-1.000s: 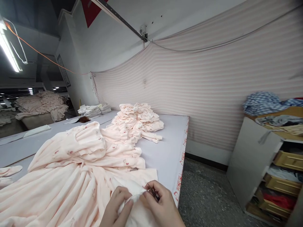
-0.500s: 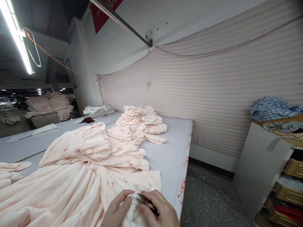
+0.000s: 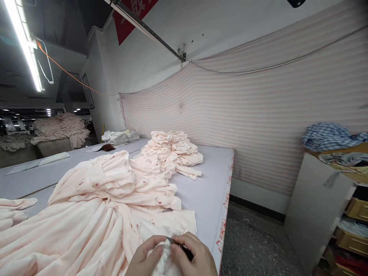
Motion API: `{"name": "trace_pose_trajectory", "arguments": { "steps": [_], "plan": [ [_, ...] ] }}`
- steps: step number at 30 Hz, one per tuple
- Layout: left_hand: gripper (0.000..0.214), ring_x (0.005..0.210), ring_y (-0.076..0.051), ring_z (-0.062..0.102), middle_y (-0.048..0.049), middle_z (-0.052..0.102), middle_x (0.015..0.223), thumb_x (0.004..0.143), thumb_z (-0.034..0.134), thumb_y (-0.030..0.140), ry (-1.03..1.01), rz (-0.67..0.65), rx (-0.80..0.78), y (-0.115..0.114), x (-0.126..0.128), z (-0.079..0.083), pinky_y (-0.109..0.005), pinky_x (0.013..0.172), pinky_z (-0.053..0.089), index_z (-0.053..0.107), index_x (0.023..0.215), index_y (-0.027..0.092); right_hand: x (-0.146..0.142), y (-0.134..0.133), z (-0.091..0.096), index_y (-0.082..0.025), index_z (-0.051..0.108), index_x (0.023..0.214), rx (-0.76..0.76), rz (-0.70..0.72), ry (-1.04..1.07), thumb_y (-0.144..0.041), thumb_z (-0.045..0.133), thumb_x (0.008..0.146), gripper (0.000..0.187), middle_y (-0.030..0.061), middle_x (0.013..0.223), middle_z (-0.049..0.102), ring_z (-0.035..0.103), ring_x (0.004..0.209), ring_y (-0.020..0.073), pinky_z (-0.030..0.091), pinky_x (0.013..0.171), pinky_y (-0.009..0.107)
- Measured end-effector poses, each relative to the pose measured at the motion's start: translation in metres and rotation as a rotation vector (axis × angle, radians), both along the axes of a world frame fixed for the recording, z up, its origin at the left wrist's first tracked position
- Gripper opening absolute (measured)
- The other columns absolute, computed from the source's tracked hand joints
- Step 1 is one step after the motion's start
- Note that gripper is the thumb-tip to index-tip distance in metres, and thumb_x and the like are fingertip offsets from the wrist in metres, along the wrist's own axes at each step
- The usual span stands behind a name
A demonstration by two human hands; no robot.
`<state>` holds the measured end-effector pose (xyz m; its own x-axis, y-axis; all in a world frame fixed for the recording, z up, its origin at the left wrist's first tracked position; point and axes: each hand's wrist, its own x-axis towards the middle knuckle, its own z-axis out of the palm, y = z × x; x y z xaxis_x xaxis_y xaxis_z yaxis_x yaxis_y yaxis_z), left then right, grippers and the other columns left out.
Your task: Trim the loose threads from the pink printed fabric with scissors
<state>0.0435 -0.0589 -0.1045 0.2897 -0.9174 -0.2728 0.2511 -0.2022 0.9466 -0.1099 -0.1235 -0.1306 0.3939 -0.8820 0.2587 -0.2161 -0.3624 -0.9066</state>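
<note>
At the bottom edge of the frame, just right of centre, both hands meet over a bunched fold of pale peach fleece garment [image 3: 94, 226]. The left hand [image 3: 143, 258] curls its fingers and thumb around the raised wad of cloth, pinching it. The right hand [image 3: 192, 257] is closed on a small dark metal snipping tool [image 3: 179, 247], whose thin tip points left at the pinched fold; its fingers are bent over the handle, knuckles up.

The garment is soft and nappy, scattered with small red prints, and lies in long loose ridges from the lower left of the frame across to the hands. It rests on a smooth pale grey worktop [image 3: 204, 188], whose right edge carries a red-printed strip.

Beyond it, at mid-frame, sits a heap of folded peach garments [image 3: 169, 151] of the same cloth, well apart from the hands. Farther back, left of centre, is a stack of white folded cloth [image 3: 119, 137] with a dark brown tuft [image 3: 107, 147] just beside it. A striped pink fabric sheet [image 3: 258, 122] hangs along the wall behind. At the right edge stands a grey shelving unit [image 3: 313, 207] topped with blue checked cloth [image 3: 327, 136].
</note>
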Motion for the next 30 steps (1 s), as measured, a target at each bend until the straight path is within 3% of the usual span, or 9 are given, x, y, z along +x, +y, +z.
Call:
{"name": "trace_pose_trajectory", "arguments": {
  "steps": [6, 15, 20, 23, 27, 30],
  "plan": [
    [0.045, 0.078, -0.023, 0.066, -0.0009, 0.076, 0.077, 0.051, 0.085, 0.050, 0.116, -0.015, 0.001, 0.001, 0.002, -0.002, -0.032, 0.078, 0.045, 0.075, 0.084, 0.022, -0.002, 0.002, 0.007, -0.024, 0.072, 0.099, -0.032, 0.012, 0.026, -0.031, 0.059, 0.079, 0.025, 0.0051, 0.090, 0.072, 0.069, 0.079, 0.0207, 0.049, 0.068, 0.024],
    [0.050, 0.080, -0.026, 0.067, -0.0040, 0.078, 0.081, 0.046, 0.086, 0.052, 0.051, 0.027, 0.059, 0.002, 0.003, -0.002, -0.034, 0.079, 0.047, 0.075, 0.082, 0.020, 0.000, 0.002, 0.008, -0.023, 0.074, 0.091, -0.013, 0.015, 0.051, -0.030, 0.057, 0.081, 0.021, 0.0045, 0.086, 0.072, 0.068, 0.079, 0.0213, 0.048, 0.069, 0.026],
    [0.054, 0.080, -0.028, 0.068, -0.0061, 0.077, 0.079, 0.051, 0.083, 0.054, 0.060, -0.064, 0.056, 0.000, 0.003, -0.001, -0.036, 0.079, 0.048, 0.075, 0.089, 0.017, -0.008, -0.004, 0.006, -0.022, 0.072, 0.082, 0.083, 0.008, -0.027, -0.034, 0.057, 0.082, 0.020, 0.0045, 0.082, 0.072, 0.067, 0.078, 0.0217, 0.047, 0.070, 0.026],
    [0.056, 0.077, -0.029, 0.068, -0.0069, 0.076, 0.076, 0.052, 0.080, 0.055, 0.079, -0.105, 0.040, -0.002, 0.001, -0.003, -0.040, 0.078, 0.049, 0.074, 0.092, 0.016, -0.010, -0.004, 0.006, -0.021, 0.069, 0.087, 0.120, 0.013, -0.075, -0.033, 0.057, 0.082, 0.018, 0.0045, 0.085, 0.071, 0.066, 0.081, 0.0218, 0.048, 0.072, 0.027],
    [0.055, 0.089, -0.030, 0.066, -0.0077, 0.076, 0.083, 0.050, 0.082, 0.054, 0.038, -0.035, 0.031, -0.002, 0.000, -0.004, -0.039, 0.085, 0.047, 0.074, 0.089, 0.017, -0.002, 0.001, 0.005, -0.023, 0.069, 0.095, 0.052, 0.027, -0.055, -0.025, 0.062, 0.076, 0.021, 0.0031, 0.088, 0.067, 0.065, 0.081, 0.0201, 0.047, 0.072, 0.025],
    [0.049, 0.085, -0.027, 0.065, -0.0048, 0.075, 0.078, 0.052, 0.082, 0.053, -0.001, -0.041, 0.038, -0.002, 0.001, 0.000, -0.033, 0.080, 0.048, 0.074, 0.085, 0.018, 0.004, 0.000, 0.001, -0.020, 0.065, 0.080, 0.015, -0.011, -0.052, -0.025, 0.060, 0.078, 0.007, 0.0009, 0.077, 0.062, 0.060, 0.071, 0.0177, 0.044, 0.065, 0.024]
  ]
}}
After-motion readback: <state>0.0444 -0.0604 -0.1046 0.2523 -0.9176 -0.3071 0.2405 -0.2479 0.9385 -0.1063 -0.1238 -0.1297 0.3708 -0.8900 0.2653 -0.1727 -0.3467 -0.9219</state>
